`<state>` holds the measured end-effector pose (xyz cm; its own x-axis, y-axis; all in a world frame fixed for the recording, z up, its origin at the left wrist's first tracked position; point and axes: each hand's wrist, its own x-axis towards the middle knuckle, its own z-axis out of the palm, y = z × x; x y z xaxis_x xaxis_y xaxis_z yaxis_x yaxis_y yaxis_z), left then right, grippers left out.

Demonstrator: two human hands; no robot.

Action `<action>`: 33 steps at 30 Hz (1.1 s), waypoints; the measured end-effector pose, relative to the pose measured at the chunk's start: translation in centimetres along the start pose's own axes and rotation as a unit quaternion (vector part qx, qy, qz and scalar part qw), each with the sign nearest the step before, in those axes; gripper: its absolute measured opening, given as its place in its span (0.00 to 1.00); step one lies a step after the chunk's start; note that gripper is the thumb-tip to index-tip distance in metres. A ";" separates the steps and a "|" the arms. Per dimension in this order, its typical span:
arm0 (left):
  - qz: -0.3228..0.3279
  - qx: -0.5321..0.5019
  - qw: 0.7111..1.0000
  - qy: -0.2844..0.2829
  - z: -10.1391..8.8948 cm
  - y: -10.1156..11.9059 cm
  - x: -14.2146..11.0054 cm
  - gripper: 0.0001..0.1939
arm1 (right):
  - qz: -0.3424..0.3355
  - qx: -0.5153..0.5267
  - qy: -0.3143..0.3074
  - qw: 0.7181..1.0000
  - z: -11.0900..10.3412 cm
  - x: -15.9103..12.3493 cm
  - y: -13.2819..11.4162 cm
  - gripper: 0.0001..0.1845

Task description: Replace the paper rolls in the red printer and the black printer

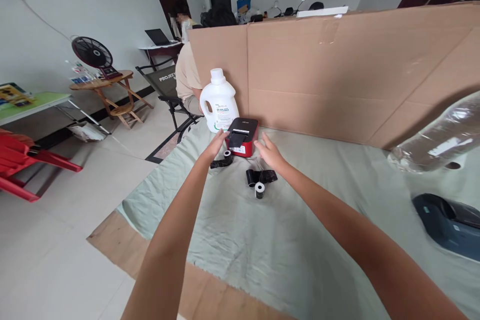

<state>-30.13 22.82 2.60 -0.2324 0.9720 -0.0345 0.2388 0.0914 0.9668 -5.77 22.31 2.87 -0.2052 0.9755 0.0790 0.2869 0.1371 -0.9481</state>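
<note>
A small red and black label printer (252,141) stands on the cloth-covered table, a black strip lying over its front. My left hand (217,144) is at its left side, fingers stretched out; whether it touches the printer I cannot tell. On the other side, my right hand (270,152) is held with spread fingers, a small gap from the printer. Neither hand holds anything. Close in front lie a black roll (250,178) with a loose black strip, a small white-cored roll (259,190), and another dark roll (227,156) with its strip near my left wrist.
A white detergent jug (221,105) stands behind the printer. Upright cardboard (318,75) lines the table's back. At right are a plastic-wrapped bundle (438,135) and a dark blue device (448,227). A person (187,72) sits beyond the table. The green cloth (240,250) is wrinkled.
</note>
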 end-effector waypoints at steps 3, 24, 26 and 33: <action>-0.026 0.158 0.986 0.053 -0.6 0.1 -2.8 0.36 | 0.011 -0.005 0.009 1.000 -4.7 -5.6 1.2 0.38; 0.152 0.393 0.873 0.246 3.4 1.3 -11.0 0.27 | 0.218 -0.437 0.367 0.791 -32.7 -27.4 12.5 0.60; 0.250 0.340 0.859 0.291 5.7 2.1 -13.9 0.22 | 0.199 -0.429 0.380 0.795 -31.3 -27.1 12.0 0.59; 0.353 0.227 0.903 -0.088 20.5 1.7 -24.5 0.15 | 0.080 -0.373 0.322 0.867 -20.3 -27.2 7.8 0.55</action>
<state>-4.71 3.59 -0.15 0.2730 0.8381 0.4724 0.6407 -0.5247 0.5606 21.07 0.37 -0.38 0.3880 0.8535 0.3478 0.8382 -0.1699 -0.5182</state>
